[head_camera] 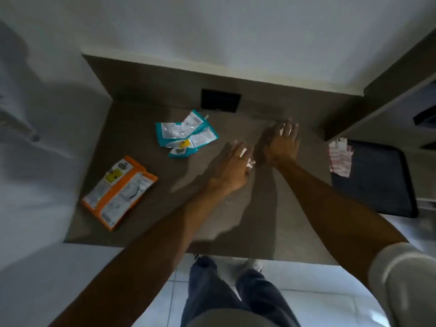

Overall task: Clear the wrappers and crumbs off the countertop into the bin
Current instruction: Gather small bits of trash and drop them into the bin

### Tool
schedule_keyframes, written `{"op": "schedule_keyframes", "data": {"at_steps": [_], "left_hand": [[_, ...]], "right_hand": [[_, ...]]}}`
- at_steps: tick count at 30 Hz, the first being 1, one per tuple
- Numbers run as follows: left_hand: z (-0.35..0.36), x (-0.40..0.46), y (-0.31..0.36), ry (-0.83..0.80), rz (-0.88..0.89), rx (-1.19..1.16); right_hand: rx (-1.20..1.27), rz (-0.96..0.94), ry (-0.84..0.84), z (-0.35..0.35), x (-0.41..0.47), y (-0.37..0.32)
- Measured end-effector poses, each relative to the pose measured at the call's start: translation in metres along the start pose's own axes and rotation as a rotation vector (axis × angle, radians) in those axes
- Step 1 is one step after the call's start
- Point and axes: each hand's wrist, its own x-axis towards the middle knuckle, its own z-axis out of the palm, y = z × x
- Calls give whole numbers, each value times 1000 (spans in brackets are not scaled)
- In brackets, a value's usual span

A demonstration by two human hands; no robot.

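Note:
On the brown countertop (146,215) lie teal and white wrappers (186,135) near the back and an orange and white packet (119,192) at the left front. My left hand (232,167) rests palm down in the middle, over small white scraps (250,163) that show at its fingers. Further back and to the right, my right hand (282,143) lies flat with spread fingers, a white scrap (282,130) showing between them. Whether either hand grips the scraps is hidden. No bin is in view.
A dark wall socket (220,100) sits on the back panel. To the right are a black stovetop (377,182) with a pink striped cloth (340,159) on its edge, and a cabinet (387,95) above. A white wall borders the left. My legs stand on white floor tiles below.

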Motion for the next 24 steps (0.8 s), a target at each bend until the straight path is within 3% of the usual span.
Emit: {"op": "schedule_keyframes", "data": {"at_steps": [3,5,9,11,14,17,20,24], "left_hand": [[14,32,13,5,-53,147],[19,39,16,4,-69,196],[18,36,18,40,-109,114],[16,35,26,60,-153,-8],[18,18,43,267,-236,-299],[30,-31,71,426,-307,-615],[57,-104,102,309,-366,-931],[97,-193,129,126,-489,-1084]], "right_hand": [[173,71,-111,4,5,16],[252,53,-89,5,-4,30],[330,28,-63,4,-36,58],[412,35,18,2,-56,73],[613,-44,173,-1,-103,84],[732,-171,182,6,-161,90],[816,-253,109,23,-227,109],[931,-368,59,49,-308,134]]}}
